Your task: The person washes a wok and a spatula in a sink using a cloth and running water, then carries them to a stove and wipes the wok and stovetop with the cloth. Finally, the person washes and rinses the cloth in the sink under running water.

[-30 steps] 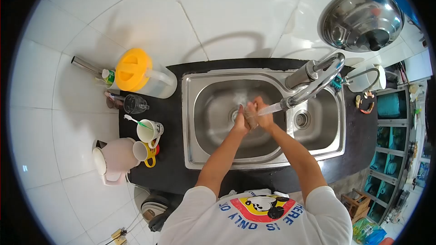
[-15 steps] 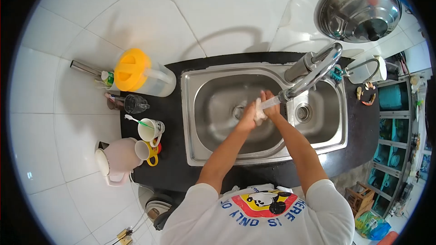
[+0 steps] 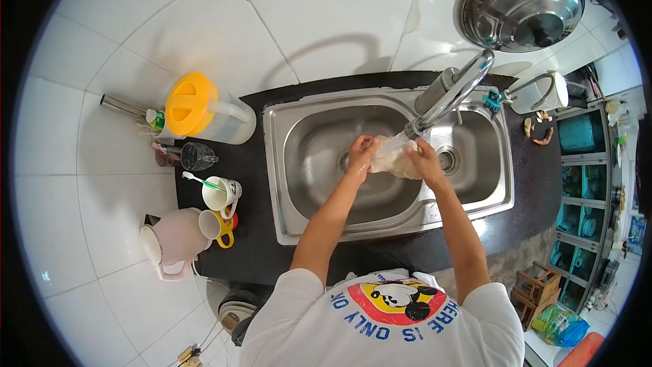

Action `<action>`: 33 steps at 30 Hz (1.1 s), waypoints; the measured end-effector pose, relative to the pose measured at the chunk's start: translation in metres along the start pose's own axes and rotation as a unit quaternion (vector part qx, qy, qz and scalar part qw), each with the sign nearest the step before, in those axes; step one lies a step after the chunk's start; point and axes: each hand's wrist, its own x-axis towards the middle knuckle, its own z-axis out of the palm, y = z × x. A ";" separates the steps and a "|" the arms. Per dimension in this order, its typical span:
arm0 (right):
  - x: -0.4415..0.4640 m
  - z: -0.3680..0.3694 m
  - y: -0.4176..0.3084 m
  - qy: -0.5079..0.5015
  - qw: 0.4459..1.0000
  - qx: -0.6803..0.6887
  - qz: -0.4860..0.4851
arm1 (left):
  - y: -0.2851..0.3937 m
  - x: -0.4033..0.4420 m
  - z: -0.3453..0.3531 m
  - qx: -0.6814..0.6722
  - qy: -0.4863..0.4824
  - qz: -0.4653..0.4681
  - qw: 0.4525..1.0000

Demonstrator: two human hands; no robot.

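A wet, pale cloth (image 3: 395, 162) is spread between both hands over the right part of the large sink basin (image 3: 312, 194). My left hand (image 3: 363, 156) grips its left edge, fingers closed on it. On the other side my right hand (image 3: 424, 161) pinches the cloth's right edge, close to the divider between the basins. The faucet (image 3: 448, 98) points down at the cloth from above, its spout end just over it, with water running onto the cloth.
Left of the sink are a yellow-lidded pitcher (image 3: 234, 120), a glass mug (image 3: 198, 156), a white cup with a toothbrush (image 3: 222, 193), a yellow mug (image 3: 216, 225) and a pink kettle (image 3: 178, 234). A metal lid (image 3: 521, 7) leans at the back right; a teal brush (image 3: 492, 100) lies behind the small basin.
The cloth was bunched between my two hands under the faucet. Now my hands are farther apart and the cloth is opened out between them. The view has shifted slightly.
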 end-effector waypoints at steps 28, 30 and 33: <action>-0.023 0.111 0.010 0.056 0.910 -0.256 -0.320 | -0.078 0.023 -0.057 -0.213 -0.254 -0.100 0.938; -0.017 0.109 0.015 -0.004 0.929 -0.246 -0.276 | -0.053 0.006 -0.041 -0.245 -0.240 -0.130 0.930; -0.004 0.095 0.021 0.015 0.917 -0.340 -0.206 | -0.033 -0.006 -0.025 -0.248 -0.193 -0.161 0.936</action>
